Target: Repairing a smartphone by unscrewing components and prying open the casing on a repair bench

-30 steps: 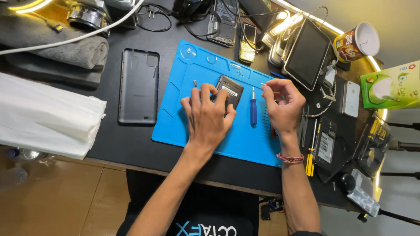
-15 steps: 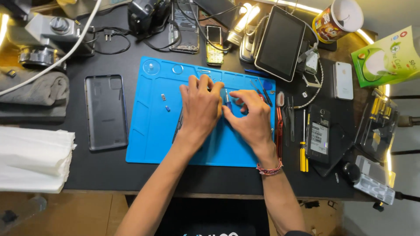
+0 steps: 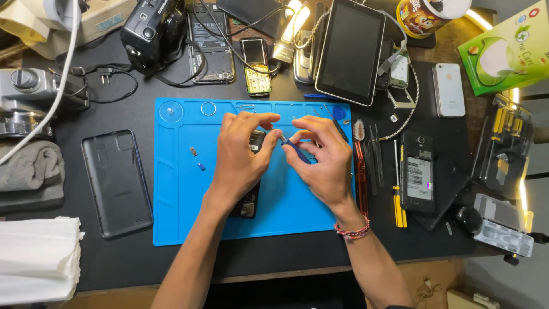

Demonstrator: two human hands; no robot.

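Left hand (image 3: 240,157): lies palm-down over a small dark phone (image 3: 251,171), fingers curled about its upper end and pinning it to the blue mat (image 3: 177,189); only the phone's top edge by the fingertips and its lower end beneath the wrist show.
Right hand (image 3: 323,163): fingers closed round a blue-handled screwdriver (image 3: 294,150), thumb and forefinger pinching the shaft; the metal tip points left, toward the left fingertips at the phone's top corner.
Where the phone is: under the left palm, near the middle of the mat, just left of the right fingers.
Done, as far as it shows: two tiny loose parts, one grey (image 3: 194,151) and one blue (image 3: 201,166), lie on the mat well to the left of the left knuckles, so I judge some pieces are already out. A dark back cover (image 3: 114,183) rests off the mat, farther left; whether it belongs to this phone I cannot tell.
Left to do: the tool tip sits at the phone, so I judge the opening is mid-way; the phone's body looks to be in one piece, though mostly hidden.
Beside the right fingers: a red-handled brush (image 3: 360,166), tweezers (image 3: 374,154) and a yellow screwdriver (image 3: 398,194), untouched.
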